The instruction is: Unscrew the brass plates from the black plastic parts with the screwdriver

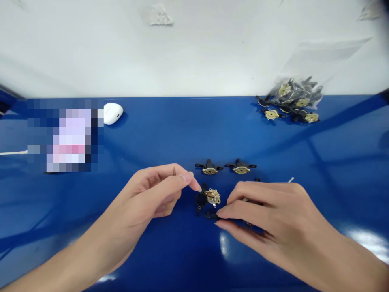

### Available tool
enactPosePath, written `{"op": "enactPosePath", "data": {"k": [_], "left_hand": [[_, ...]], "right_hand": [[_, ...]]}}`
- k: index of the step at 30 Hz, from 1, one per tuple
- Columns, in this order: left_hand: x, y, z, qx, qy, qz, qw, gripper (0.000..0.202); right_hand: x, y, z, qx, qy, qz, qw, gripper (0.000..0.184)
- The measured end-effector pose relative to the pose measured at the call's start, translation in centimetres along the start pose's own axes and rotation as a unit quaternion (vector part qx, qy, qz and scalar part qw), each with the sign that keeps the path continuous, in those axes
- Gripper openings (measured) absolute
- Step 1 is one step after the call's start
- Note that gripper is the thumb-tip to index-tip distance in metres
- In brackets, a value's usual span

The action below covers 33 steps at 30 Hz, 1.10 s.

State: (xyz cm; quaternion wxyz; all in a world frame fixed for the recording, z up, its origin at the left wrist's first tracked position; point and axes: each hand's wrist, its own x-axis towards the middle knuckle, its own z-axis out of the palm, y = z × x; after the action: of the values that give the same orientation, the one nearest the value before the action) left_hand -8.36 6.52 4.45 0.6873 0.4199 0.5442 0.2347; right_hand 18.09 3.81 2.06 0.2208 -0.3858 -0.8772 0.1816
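The right hand (pixel 273 211) pinches a black part (pixel 210 215) just above or on the counter (pixel 182 259); the left hand (pixel 156 188), loosely curled, hold unclear, could bump the black housing (pixel 201 199), jostling the neighbouring brass plate (pixel 214 196)

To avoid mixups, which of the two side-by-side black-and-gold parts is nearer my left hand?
The left part, beyond your left hand; the right part sits by your right hand.

Worn on the head as 1 view, facing forward and down over the blue surface (pixel 170 134). Set near enough to show left hand (pixel 161 190) and right hand (pixel 267 215) large in the lower half, from above and behind. Reaching past the far edge to the white area (pixel 212 56) at the top.
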Motion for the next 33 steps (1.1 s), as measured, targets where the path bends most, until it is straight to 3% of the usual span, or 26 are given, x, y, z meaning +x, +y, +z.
{"op": "enactPosePath", "data": {"k": [33], "left_hand": [[0.07,0.11,0.19,-0.021,-0.013,-0.013,1.000,0.033]], "right_hand": [[0.42,-0.02,0.36,-0.061,0.008,-0.040,0.997,0.028]]}}
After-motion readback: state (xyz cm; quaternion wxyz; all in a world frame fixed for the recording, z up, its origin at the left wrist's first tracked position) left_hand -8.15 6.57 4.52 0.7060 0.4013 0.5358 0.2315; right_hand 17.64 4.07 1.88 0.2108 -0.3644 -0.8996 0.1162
